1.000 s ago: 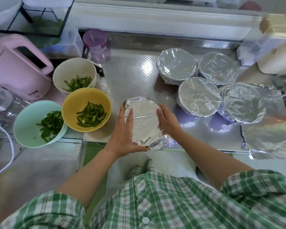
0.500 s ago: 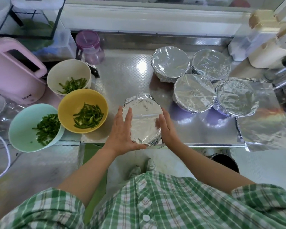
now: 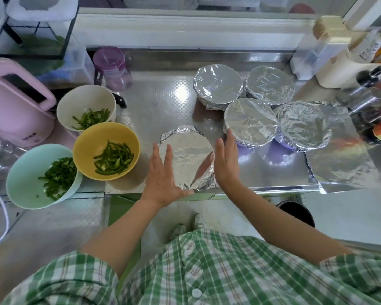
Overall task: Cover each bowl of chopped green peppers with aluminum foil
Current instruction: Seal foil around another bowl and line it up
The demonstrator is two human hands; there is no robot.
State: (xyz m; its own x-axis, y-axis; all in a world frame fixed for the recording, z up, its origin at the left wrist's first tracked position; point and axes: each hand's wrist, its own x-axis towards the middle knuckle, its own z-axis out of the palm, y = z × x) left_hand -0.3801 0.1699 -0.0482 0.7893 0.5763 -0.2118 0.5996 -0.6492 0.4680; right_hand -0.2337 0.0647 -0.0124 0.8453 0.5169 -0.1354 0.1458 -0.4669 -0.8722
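Observation:
A foil-covered bowl (image 3: 186, 156) stands near the front edge of the steel counter (image 3: 154, 106). My left hand (image 3: 163, 172) lies flat against its left side, fingers straight, thumb under the near rim. My right hand (image 3: 226, 160) presses straight fingers against its right side. Three uncovered bowls of chopped green peppers stand to the left: a cream one (image 3: 75, 102), a yellow one (image 3: 90, 142) and a mint one (image 3: 24, 179). Several bowls wrapped in foil (image 3: 250, 122) are grouped at the back right. A loose foil sheet (image 3: 343, 150) lies at the right.
A pink kettle (image 3: 13, 106) stands at the far left, a purple-lidded jar (image 3: 112, 64) behind the bowls. Bottles and a white container (image 3: 339, 69) crowd the right back corner. A dark bin (image 3: 297, 212) sits on the floor below the counter edge.
The view has shifted. Both hands have straightened against the bowl's sides, and the loose foil flap at its near right edge is now folded down against the bowl.

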